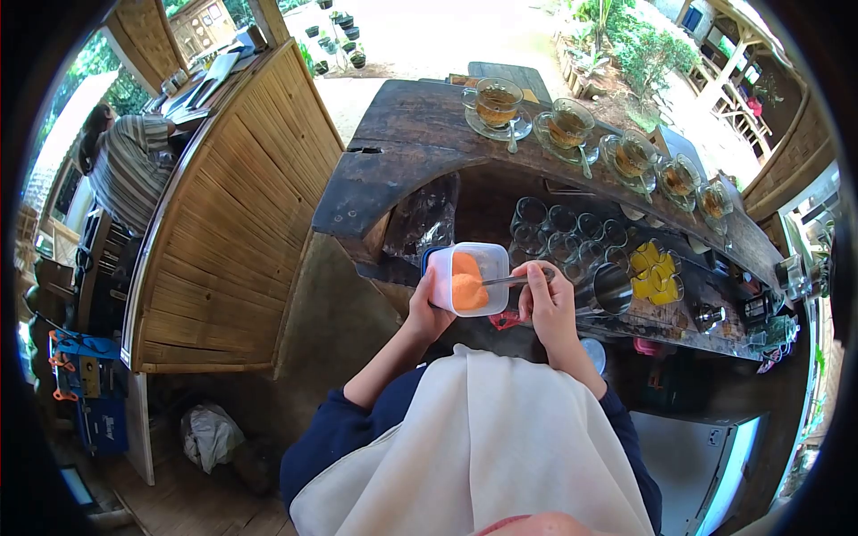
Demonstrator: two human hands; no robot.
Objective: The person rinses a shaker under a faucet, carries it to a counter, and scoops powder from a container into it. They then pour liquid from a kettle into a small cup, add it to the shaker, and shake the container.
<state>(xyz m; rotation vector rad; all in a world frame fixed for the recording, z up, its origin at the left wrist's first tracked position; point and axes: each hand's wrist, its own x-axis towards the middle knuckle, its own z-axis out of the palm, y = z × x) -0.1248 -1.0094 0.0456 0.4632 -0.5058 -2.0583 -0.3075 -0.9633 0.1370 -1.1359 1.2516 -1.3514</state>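
Note:
My left hand [429, 305] is wrapped round a white plastic container [494, 260], tilted so that its inside faces me. Orange powder [465, 284] lies along one side of it. Between the fingers of my right hand [550, 304] is the handle of a metal spoon [509, 280]; its tip reaches into the powder, and the bowl is partly buried. Just beyond the container, on the lower shelf, stand several empty clear glasses [563, 246]. To their right are several glasses with yellow contents [655, 272], beside a shiny metal cylinder [612, 288].
Along the dark wooden counter [393, 125] stand several glass cups of amber drink [497, 103] on saucers with spoons. A bamboo-panelled counter [223, 223] rises at left, with a person in a striped shirt [134, 165] behind it. A white appliance [684, 456] stands at lower right.

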